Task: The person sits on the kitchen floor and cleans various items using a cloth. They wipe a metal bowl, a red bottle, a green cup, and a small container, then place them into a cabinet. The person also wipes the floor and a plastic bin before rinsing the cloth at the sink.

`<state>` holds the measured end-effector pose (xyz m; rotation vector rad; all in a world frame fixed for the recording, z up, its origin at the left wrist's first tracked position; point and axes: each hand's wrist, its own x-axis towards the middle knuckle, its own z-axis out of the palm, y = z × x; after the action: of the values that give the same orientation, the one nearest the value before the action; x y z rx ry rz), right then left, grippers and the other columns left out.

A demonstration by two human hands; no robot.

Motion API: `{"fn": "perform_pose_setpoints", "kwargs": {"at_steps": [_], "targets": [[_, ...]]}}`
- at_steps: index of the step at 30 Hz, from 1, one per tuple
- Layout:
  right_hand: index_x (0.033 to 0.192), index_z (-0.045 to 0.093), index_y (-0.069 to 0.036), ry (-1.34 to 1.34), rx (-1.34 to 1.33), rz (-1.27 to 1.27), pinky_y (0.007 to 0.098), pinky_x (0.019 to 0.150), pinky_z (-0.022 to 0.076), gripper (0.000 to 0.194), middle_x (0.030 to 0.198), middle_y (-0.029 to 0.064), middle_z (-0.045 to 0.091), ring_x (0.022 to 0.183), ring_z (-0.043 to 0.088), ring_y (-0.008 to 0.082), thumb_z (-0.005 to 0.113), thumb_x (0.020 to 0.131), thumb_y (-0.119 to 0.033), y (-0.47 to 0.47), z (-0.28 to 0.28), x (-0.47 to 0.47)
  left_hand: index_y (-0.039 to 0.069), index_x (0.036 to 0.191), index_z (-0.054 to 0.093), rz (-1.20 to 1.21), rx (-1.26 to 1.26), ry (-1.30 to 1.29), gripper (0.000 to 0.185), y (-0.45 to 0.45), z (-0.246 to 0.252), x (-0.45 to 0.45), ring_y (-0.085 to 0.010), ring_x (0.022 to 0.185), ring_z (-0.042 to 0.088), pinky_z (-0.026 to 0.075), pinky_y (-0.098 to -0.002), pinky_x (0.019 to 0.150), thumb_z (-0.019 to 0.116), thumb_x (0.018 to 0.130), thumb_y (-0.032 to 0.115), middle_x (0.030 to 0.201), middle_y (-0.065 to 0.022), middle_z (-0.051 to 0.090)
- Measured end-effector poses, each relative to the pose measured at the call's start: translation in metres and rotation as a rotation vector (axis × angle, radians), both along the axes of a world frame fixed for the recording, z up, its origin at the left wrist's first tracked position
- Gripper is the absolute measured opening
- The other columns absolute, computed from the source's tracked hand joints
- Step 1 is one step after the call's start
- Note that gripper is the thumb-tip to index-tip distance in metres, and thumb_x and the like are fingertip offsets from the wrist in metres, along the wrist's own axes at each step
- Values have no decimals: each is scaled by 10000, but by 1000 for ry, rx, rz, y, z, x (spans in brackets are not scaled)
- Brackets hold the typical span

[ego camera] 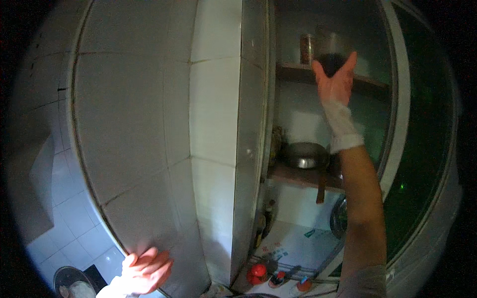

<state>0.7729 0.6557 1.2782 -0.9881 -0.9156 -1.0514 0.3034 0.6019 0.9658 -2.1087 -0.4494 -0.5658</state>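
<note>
My right hand [337,82] reaches up to the top shelf of a recessed cupboard, thumb and fingers spread around a dark container [331,64]. The container is blurred, and its upper part looks see-through. Just left of it stands a slim jar with reddish contents [307,48]. A pale, cuff-like covering wraps my right wrist. Low at the left, my left hand [147,270] is strongly lit, with its fingers loosely curled beside the edge of the tiled wall [149,208]. Nothing shows in it, but its palm side is partly hidden.
On the middle shelf [294,175], a metal pan [306,154] has its handle jutting past the front edge. Below are a round lid-like thing [338,218], a red object [257,273] and bottles with red caps [277,278]. A bin [72,275] stands on the tiled floor.
</note>
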Motion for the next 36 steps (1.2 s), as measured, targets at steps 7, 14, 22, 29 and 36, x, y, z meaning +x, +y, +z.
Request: {"fn": "perform_pose_setpoints", "kwargs": {"at_steps": [7, 14, 22, 29, 36], "targets": [[1433, 190, 9, 270, -215, -341, 525, 884, 488, 989, 1205, 290, 534, 1091, 560, 453, 740, 767, -472, 87, 54, 55, 127, 950, 708, 7, -180, -96, 308, -1, 10, 16, -186, 1004, 625, 396, -334, 832, 727, 643, 107, 988, -59, 700], [1435, 226, -63, 250, -237, -263, 537, 881, 490, 861, 1320, 301, 446, 1096, 556, 466, 661, 818, -477, 100, 57, 71, 110, 1034, 676, 61, -110, 73, 354, 6, -18, -8, -218, 1084, 603, 334, -355, 999, 689, 689, 187, 1094, -104, 676], [1400, 398, -301, 131, -290, -376, 590, 831, 498, 502, 1417, 248, 387, 1194, 485, 453, 518, 914, -343, 110, 43, 86, 117, 1261, 511, 882, 2497, 1467, 502, 15, -87, -42, -251, 1312, 374, 277, -380, 1080, 581, 848, 394, 1412, -101, 446], [1388, 433, -232, -142, -319, -604, 565, 960, 431, 529, 1427, 189, 410, 1277, 404, 411, 550, 876, -296, 120, 9, 102, 212, 533, 374, 971, 2598, 1373, 460, 23, -55, -6, -138, 720, 458, 354, -268, 725, 698, 727, 473, 669, 22, 426], [1322, 493, -48, 262, -40, 71, 437, 1008, 412, 532, 1325, 153, 531, 1236, 494, 315, 646, 876, -293, 66, -62, 24, 132, 731, 451, 1106, 2495, 1715, 278, 16, -66, -1, -201, 772, 474, 407, -334, 810, 594, 822, 352, 783, -33, 457]]}}
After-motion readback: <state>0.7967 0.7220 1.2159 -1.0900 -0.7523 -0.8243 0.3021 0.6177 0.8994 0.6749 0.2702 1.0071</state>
